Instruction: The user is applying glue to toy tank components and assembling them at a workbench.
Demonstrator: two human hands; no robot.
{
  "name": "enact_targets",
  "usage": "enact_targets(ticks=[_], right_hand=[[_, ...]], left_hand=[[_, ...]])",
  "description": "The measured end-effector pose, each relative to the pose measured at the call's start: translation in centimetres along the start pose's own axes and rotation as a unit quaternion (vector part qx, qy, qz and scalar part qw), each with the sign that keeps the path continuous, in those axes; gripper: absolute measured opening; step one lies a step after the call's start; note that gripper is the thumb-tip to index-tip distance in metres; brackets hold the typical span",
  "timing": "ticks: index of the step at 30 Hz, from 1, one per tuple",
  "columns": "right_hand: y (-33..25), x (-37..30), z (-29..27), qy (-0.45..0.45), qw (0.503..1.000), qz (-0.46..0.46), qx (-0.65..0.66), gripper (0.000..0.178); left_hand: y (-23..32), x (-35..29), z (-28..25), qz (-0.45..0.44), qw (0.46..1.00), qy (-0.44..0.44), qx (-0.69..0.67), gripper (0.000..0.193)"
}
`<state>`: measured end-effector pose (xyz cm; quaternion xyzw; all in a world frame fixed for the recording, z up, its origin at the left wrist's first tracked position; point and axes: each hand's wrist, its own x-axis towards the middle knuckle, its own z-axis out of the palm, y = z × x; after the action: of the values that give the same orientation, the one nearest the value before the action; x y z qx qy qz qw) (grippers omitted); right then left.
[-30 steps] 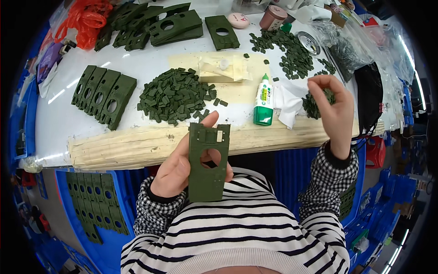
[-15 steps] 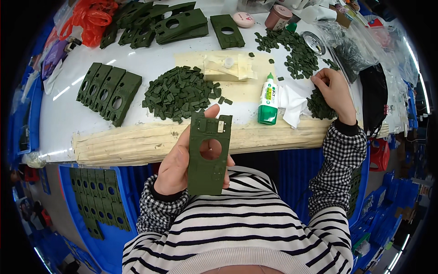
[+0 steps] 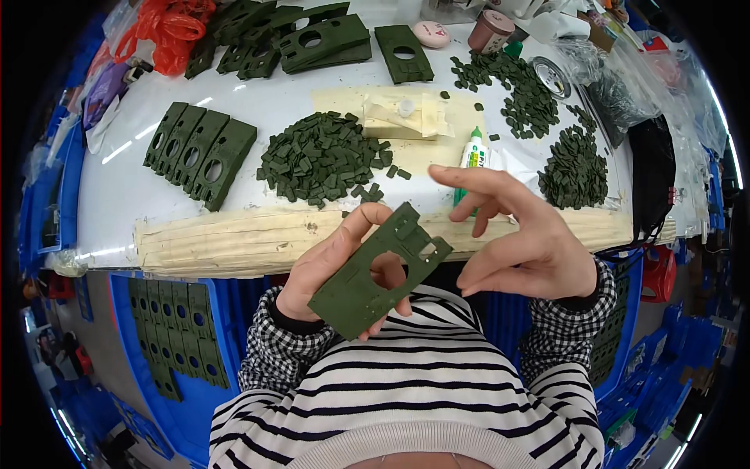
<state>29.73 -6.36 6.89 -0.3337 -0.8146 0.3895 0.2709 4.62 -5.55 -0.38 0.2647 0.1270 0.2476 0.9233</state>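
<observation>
My left hand (image 3: 322, 264) grips a dark green plastic model hull plate (image 3: 351, 293) with a round hole, tilted to the upper right, above my lap by the table's front edge. My fingers show behind it through the hole. To its right, my right hand (image 3: 543, 242) is in the air with fingers spread and nothing visible in them, apart from the plate. Behind that hand a glue bottle (image 3: 473, 150) with a green tip is partly hidden. A heap of small green rectangular pieces (image 3: 316, 156) lies beyond my left hand, another heap of small green pieces (image 3: 574, 170) at the right.
Several hull plates stand in a row (image 3: 199, 152) at the left; more plates (image 3: 324, 43) are piled at the back. A taped block (image 3: 402, 117) sits mid-table. Further small pieces (image 3: 531, 105), a pink tin (image 3: 491, 33) and a red bag (image 3: 166, 35) are behind. Blue bins (image 3: 164, 406) flank me.
My right hand has left the right-hand heap and come in beside the hull plate, its fingers spreading. In my left hand the plate has turned from upright to a rightward slant.
</observation>
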Motion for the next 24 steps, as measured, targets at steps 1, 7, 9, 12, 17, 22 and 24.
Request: enact_targets(ticks=[1, 7, 9, 12, 17, 22, 24], right_hand=[[0.3, 0.4, 0.3, -0.011, 1.0, -0.026, -0.004, 0.008], [1.4, 1.6, 1.6, -0.026, 0.995, -0.099, 0.018, 0.01], [1.1, 1.4, 1.9, 0.007, 0.998, -0.07, 0.005, 0.011], [1.0, 1.3, 2.2, 0.086, 0.996, -0.037, 0.005, 0.012], [1.1, 1.4, 3.0, 0.144, 0.99, -0.002, 0.012, 0.013], [0.9, 1.7, 3.3, 0.136, 0.99, -0.014, 0.027, 0.015], [1.0, 1.6, 3.1, 0.162, 0.986, -0.016, 0.041, 0.014]], left_hand=[[0.2, 0.0, 0.0, -0.023, 1.0, -0.005, 0.015, 0.055], [0.3, -0.2, 0.0, -0.041, 0.999, 0.008, -0.004, 0.067], [0.1, 0.2, -0.1, -0.016, 0.998, 0.014, -0.052, 0.075], [-0.2, 1.0, -0.1, 0.09, 0.99, -0.009, -0.109, 0.09], [-0.6, 1.4, 1.3, 0.221, 0.974, 0.023, 0.055, 0.09], [-2.0, 2.0, 0.0, 0.296, 0.947, 0.092, 0.08, 0.085], [-2.0, 1.7, 0.1, 0.324, 0.935, 0.131, 0.059, 0.084]])
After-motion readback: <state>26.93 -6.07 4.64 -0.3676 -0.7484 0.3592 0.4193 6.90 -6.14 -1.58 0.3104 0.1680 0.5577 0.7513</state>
